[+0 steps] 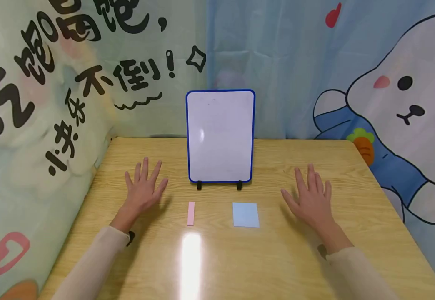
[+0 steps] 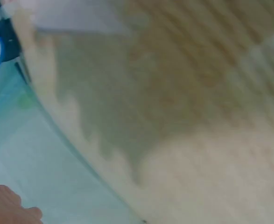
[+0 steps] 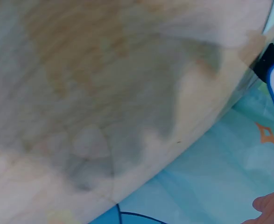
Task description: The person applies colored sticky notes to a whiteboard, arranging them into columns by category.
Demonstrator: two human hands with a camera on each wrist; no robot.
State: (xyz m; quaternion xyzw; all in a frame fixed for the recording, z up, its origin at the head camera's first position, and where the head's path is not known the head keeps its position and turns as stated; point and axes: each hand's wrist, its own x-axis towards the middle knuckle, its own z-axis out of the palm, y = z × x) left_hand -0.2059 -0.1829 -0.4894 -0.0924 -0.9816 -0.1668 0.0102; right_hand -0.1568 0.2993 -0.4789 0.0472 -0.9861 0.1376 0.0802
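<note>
My left hand (image 1: 142, 192) hovers palm down on the left side of the table, fingers spread, holding nothing. On the right side my right hand (image 1: 312, 202) is held the same way, its fingers straight and nothing in them. Between the hands lie a narrow pink paper strip (image 1: 191, 213) and, to its right, a light blue square of paper (image 1: 246, 215). In the left wrist view only fingertips (image 2: 8, 205) show at the lower left corner; in the right wrist view fingertips (image 3: 272, 207) show at the lower right.
A whiteboard (image 1: 220, 135) with a blue frame stands upright behind the papers on black feet (image 1: 239, 185). The wooden table (image 1: 157, 266) ends at printed curtains (image 1: 277, 71) at the back and left. Bright glare lies on the front of the tabletop.
</note>
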